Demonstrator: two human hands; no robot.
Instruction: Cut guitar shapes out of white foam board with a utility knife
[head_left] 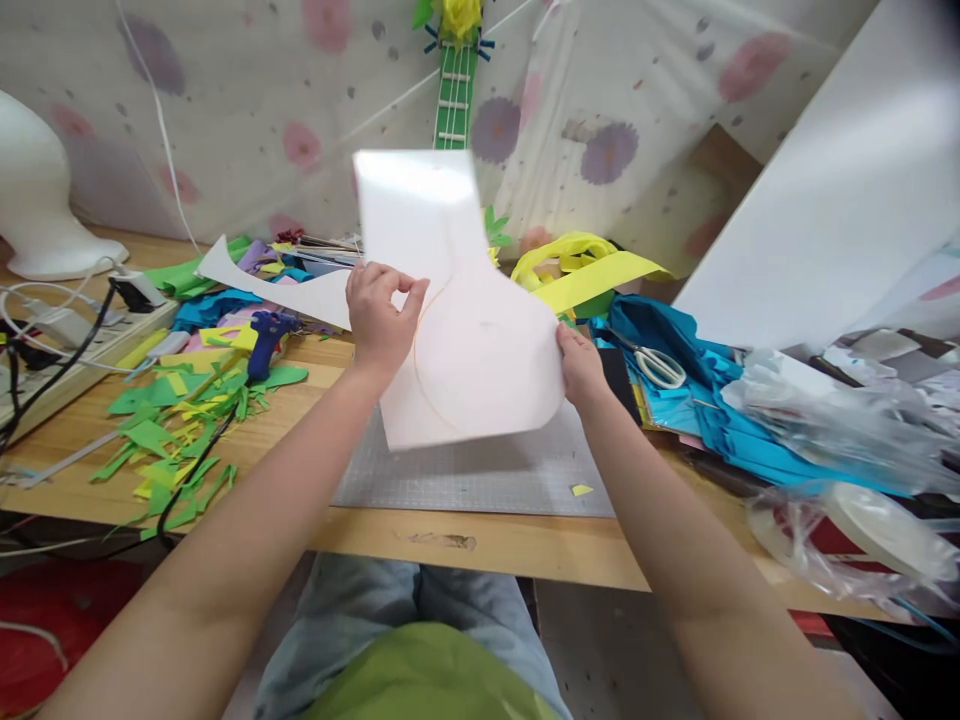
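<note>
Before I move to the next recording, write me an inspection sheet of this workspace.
Surface: light wooden table, grey gridded cutting mat.
Job's things: flat white board with a curved orange line, tilted over the mat.
Clutter: green and yellow scraps at left; crumpled blue material at right.
Hands: right hand holds the board's right edge; left hand at its left side, grip unclear.
Cables: black and white cables at left.
Surroundings: translucent flower-printed plastic sheet behind.

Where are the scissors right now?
Head view, right side: the scissors lie on the blue paper, just right of the right hand, which holds the white board.
</note>
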